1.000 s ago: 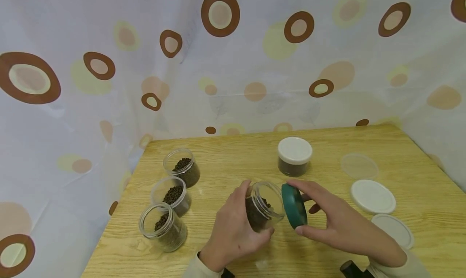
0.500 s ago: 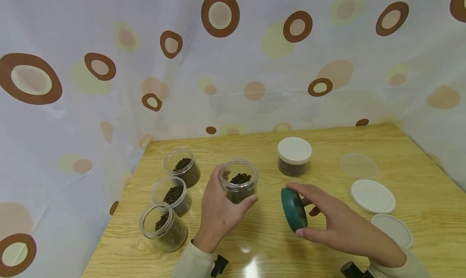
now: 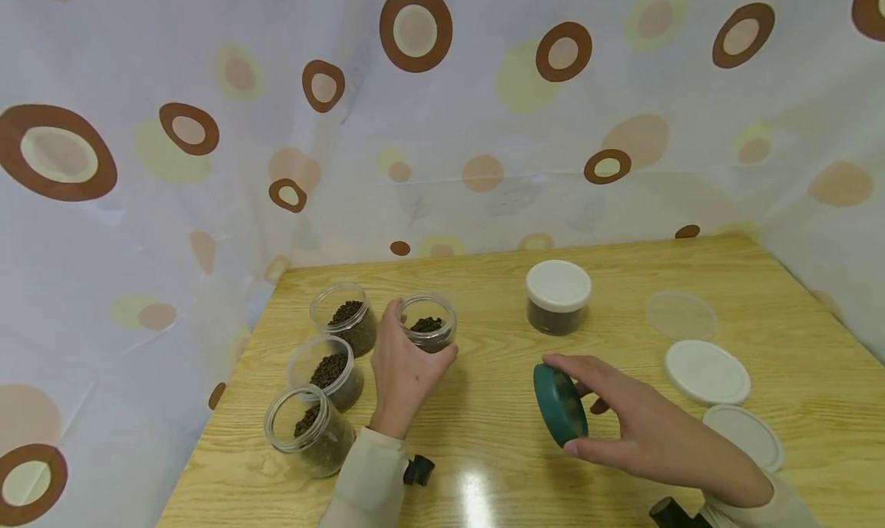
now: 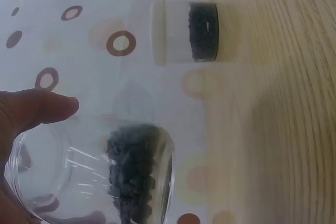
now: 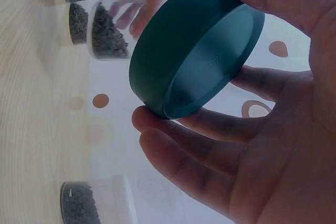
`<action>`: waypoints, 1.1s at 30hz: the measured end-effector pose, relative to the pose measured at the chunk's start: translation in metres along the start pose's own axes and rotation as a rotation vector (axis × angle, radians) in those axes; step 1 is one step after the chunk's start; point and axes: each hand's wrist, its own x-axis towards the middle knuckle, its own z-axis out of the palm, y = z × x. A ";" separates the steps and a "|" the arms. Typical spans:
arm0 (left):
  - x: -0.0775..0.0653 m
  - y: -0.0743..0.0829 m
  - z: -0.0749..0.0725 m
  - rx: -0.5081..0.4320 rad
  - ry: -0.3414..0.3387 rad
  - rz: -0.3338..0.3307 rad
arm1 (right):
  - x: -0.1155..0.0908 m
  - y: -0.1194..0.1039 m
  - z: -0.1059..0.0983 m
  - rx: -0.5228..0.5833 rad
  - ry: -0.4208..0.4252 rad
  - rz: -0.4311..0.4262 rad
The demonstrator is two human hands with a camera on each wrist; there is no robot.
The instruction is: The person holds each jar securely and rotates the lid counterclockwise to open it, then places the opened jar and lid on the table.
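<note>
My left hand grips a clear open jar around its side, thumb at the front. Dark brown pellets fill the jar's lower part, seen from the side in the left wrist view, where the jar is raised over the table. My right hand pinches a green screw lid by its edge between thumb and fingers, tilted nearly on edge. In the right wrist view the hollow inside of the lid shows. The left hand's jar is apart from the lid, to its left.
Left of the held jar, open pellet jars stand in a row: a far jar, a middle jar, a near jar. A white-lidded jar stands behind. Rightward lie a translucent lid, a white lid and a pale lid.
My left hand has carried the jar leftward and away from me, from beside the green lid toward the row of open jars, turning it from tilted to more upright. The right hand has barely moved.
</note>
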 end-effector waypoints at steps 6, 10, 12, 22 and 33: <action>0.012 -0.013 0.007 0.024 -0.031 -0.122 | 0.002 0.001 -0.001 -0.002 -0.012 -0.008; 0.020 -0.024 0.014 0.077 -0.024 -0.134 | 0.002 0.001 0.000 0.007 -0.036 0.011; 0.023 -0.028 0.017 0.109 -0.017 -0.139 | 0.002 0.001 0.000 0.012 -0.046 0.025; 0.031 -0.038 0.020 0.159 -0.001 -0.172 | 0.001 0.003 0.001 -0.005 -0.038 0.005; 0.035 -0.043 0.016 0.240 0.018 -0.221 | 0.000 0.004 0.006 0.005 -0.073 0.025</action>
